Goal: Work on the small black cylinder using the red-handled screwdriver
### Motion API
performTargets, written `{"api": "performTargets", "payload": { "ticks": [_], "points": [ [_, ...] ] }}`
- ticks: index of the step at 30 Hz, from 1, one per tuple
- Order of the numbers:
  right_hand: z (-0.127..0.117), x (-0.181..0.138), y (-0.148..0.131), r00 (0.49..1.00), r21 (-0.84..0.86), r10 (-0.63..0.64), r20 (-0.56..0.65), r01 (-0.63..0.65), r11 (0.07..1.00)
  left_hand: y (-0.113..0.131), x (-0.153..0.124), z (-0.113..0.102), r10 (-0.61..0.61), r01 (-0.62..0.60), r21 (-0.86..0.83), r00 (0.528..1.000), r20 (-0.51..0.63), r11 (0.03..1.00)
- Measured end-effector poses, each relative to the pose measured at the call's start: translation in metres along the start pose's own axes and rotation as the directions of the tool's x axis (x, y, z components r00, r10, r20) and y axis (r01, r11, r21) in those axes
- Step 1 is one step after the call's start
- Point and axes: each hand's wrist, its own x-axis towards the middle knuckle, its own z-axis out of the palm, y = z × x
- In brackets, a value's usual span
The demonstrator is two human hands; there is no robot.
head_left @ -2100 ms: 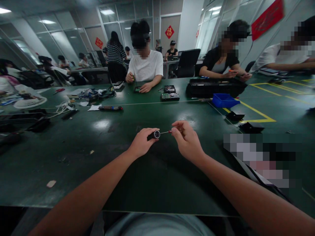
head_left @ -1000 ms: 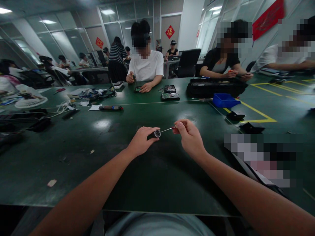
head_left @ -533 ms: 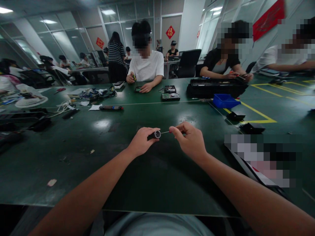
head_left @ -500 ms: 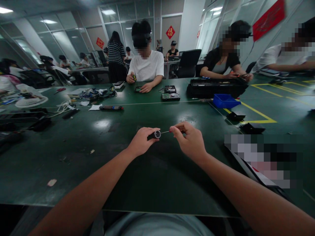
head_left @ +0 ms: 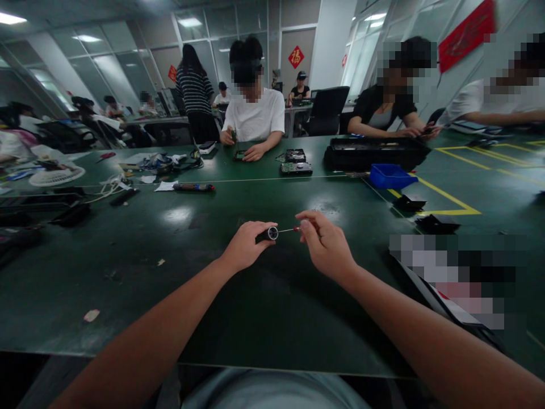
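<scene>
My left hand [head_left: 246,245] is closed around a small black cylinder with a silver end [head_left: 269,233], held just above the green table [head_left: 128,255]. My right hand [head_left: 326,244] pinches a thin screwdriver with a red handle [head_left: 294,230]. Its metal shaft points left, with the tip at the cylinder's silver end. Both hands meet at the middle of the table in front of me.
A blue bin [head_left: 389,175] and small black parts [head_left: 407,202] lie to the right near yellow floor-style lines. A long black case [head_left: 374,150], circuit boards [head_left: 295,167], a pen-like tool [head_left: 193,187] and cables [head_left: 106,187] lie farther back. Other people sit across the table.
My right hand shifted slightly, tilting the screwdriver up and then back level against the cylinder. My left hand stayed in place.
</scene>
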Motion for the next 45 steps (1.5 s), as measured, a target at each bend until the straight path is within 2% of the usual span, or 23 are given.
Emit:
{"api": "performTargets", "payload": {
  "ticks": [4,7,10,14,17,20,22,26,29,33,38,45],
  "points": [
    [-0.001,0.0,0.001,0.999,0.022,-0.028,0.034,0.027,0.999,-0.002,0.0,0.0,-0.008,0.008,-0.004,1.0,0.004,1.0],
    [0.001,-0.001,0.002,1.0,0.032,-0.022,0.005,0.021,0.999,-0.002,0.0,0.001,0.012,-0.012,-0.01,1.0,0.006,1.0],
    [0.005,-0.001,0.005,0.996,0.184,0.058,-0.065,-0.046,0.982,-0.001,0.0,0.002,0.012,-0.012,-0.005,1.0,0.005,1.0],
    [0.012,0.003,0.013,0.974,0.407,0.215,-0.074,-0.167,0.898,0.001,0.0,0.001,-0.021,0.021,-0.005,1.0,-0.001,1.0],
    [0.015,0.007,0.02,0.948,0.566,0.311,-0.071,-0.218,0.795,0.002,0.001,-0.003,0.007,-0.007,0.0,1.0,-0.008,1.0],
    [0.016,0.012,0.027,0.915,0.673,0.404,-0.003,-0.297,0.677,0.001,0.002,-0.006,0.074,-0.075,0.047,0.997,0.03,0.996],
    [0.015,0.014,0.031,0.893,0.684,0.448,0.046,-0.355,0.637,0.0,0.003,-0.007,0.078,-0.083,0.084,0.995,0.054,0.993],
    [0.015,0.014,0.036,0.91,0.57,0.409,-0.068,-0.301,0.764,0.001,0.004,-0.006,0.034,-0.041,0.092,0.997,0.074,0.995],
    [0.015,0.012,0.036,0.929,0.531,0.355,-0.107,-0.248,0.81,0.003,0.004,-0.006,0.039,-0.044,0.079,0.997,0.067,0.996],
    [0.013,0.01,0.03,0.955,0.462,0.277,-0.106,-0.2,0.864,0.005,0.004,-0.007,0.046,-0.05,0.069,0.997,0.062,0.996],
    [0.008,0.007,0.015,0.974,0.299,0.188,-0.126,-0.144,0.943,0.004,0.003,-0.007,0.055,-0.06,0.087,0.996,0.067,0.994],
    [0.005,0.002,0.009,0.994,0.136,0.062,-0.087,-0.05,0.989,0.004,0.002,-0.006,0.068,-0.078,0.115,0.994,0.083,0.99]
  ]
}}
